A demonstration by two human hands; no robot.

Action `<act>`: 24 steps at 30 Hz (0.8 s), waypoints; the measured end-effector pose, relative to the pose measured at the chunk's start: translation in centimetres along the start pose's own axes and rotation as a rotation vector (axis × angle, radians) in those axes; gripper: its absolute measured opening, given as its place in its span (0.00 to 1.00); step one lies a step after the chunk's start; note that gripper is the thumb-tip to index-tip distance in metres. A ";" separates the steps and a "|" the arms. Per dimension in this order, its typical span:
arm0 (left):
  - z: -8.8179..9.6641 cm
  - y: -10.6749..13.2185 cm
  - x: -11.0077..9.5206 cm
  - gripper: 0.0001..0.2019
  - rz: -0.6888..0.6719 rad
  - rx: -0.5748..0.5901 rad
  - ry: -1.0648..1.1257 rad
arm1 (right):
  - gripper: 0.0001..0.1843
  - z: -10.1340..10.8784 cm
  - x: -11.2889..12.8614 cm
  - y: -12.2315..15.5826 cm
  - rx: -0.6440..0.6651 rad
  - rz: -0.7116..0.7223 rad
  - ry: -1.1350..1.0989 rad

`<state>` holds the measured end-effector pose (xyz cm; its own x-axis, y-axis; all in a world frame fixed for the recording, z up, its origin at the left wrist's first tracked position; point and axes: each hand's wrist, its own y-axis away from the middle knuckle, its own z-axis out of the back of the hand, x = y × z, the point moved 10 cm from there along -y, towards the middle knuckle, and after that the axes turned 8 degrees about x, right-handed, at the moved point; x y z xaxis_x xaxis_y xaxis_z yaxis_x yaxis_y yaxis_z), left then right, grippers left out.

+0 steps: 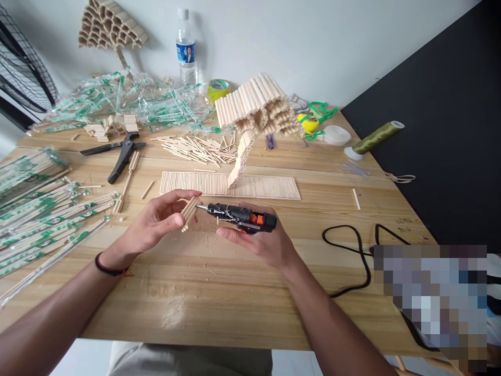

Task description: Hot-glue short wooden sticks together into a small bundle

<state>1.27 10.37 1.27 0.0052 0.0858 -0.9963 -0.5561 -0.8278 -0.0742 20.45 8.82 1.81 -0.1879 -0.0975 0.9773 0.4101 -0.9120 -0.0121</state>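
My left hand (158,219) pinches a small bundle of short wooden sticks (190,211) between thumb and fingers, just above the wooden table (219,292). My right hand (258,240) grips a black and orange glue gun (240,216), held level with its metal tip touching the end of the sticks. Behind them a flat mat of glued sticks (270,187) carries a tree-shaped stick model (256,109).
Wrapped chopsticks (35,214) lie in a heap at the left, with black cutters (121,154) and loose cut sticks (199,149) further back. A water bottle (185,49), tape rolls and a green thread spool (376,137) stand behind. A black cable (352,261) loops at the right.
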 end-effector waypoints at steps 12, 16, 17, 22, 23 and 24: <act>0.1 0.1 -0.1 0.32 0.013 -0.006 -0.021 | 0.11 0.4 -0.1 0.0 -0.080 0.015 0.054; 0.1 0.0 -0.1 0.33 0.015 0.003 -0.028 | 0.09 0.5 0.0 0.0 -0.084 0.011 0.069; 0.1 0.0 -0.1 0.33 0.014 0.005 -0.027 | 0.09 0.5 0.0 0.0 -0.075 0.014 0.060; 0.1 0.0 -0.1 0.31 -0.001 0.001 -0.006 | 0.13 0.2 -0.2 -0.1 -0.036 0.017 0.002; 0.2 0.0 -0.1 0.31 0.002 -0.002 -0.002 | 0.14 0.2 -0.2 -0.1 -0.036 0.014 -0.008; 0.2 0.0 0.0 0.31 0.006 -0.004 0.001 | 0.14 0.3 -0.2 -0.1 -0.033 0.012 -0.016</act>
<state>1.14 10.47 1.32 0.0022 0.0800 -0.9968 -0.5526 -0.8307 -0.0679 20.67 9.06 1.65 -0.1685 -0.1028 0.9803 0.3823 -0.9235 -0.0311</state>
